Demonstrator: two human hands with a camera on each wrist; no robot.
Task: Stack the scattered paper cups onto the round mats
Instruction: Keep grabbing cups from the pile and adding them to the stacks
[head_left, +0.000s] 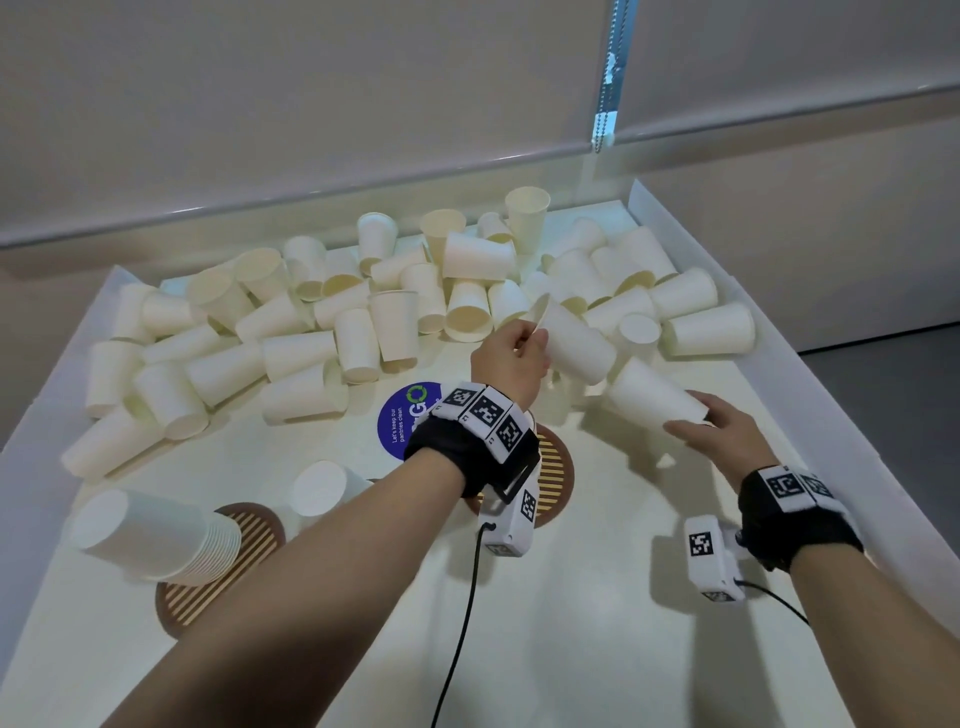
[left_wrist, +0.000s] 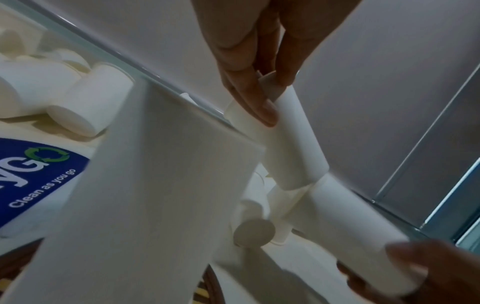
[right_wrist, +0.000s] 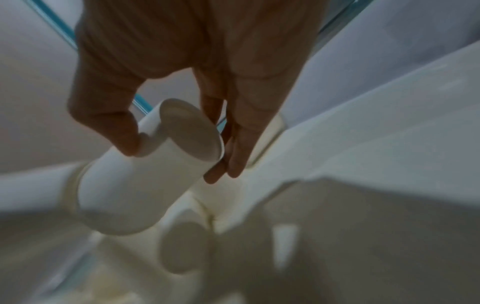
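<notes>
Cups, paper, white: loose heap (head_left: 415, 291) across the upper half of the head view, most lying on their sides on a white counter (head_left: 597, 623) with raised edges.

Left hand (head_left: 511, 358): centre of the head view, fingers (left_wrist: 259, 107) pinching one cup (head_left: 576, 338) at its rim, the cup tilted and raised off the counter. Right hand (head_left: 727, 431): thumb and fingers (right_wrist: 241, 144) curled round the base end of a second cup (head_left: 654, 397), its mouth pointing toward the first. Left wrist view shows the two cups meeting end to end; whether one has entered the other cannot be told.

Mats, round, brown and slatted: one (head_left: 218, 577) at lower left carrying a nested stack (head_left: 156, 535) that leans left; a second (head_left: 550, 467) at centre, mostly hidden behind the left wrist strap. A third stack (head_left: 322, 488) stands between them, its mat hidden by the forearm.

Sticker, blue, round (head_left: 408, 421), partly covered; only the left wrist view makes "Clean as you go" legible.

Right wrist view: blurred below the held cup.

Room: pale wall, drawn roller blind with bead chain (head_left: 605, 104) at upper right.
</notes>
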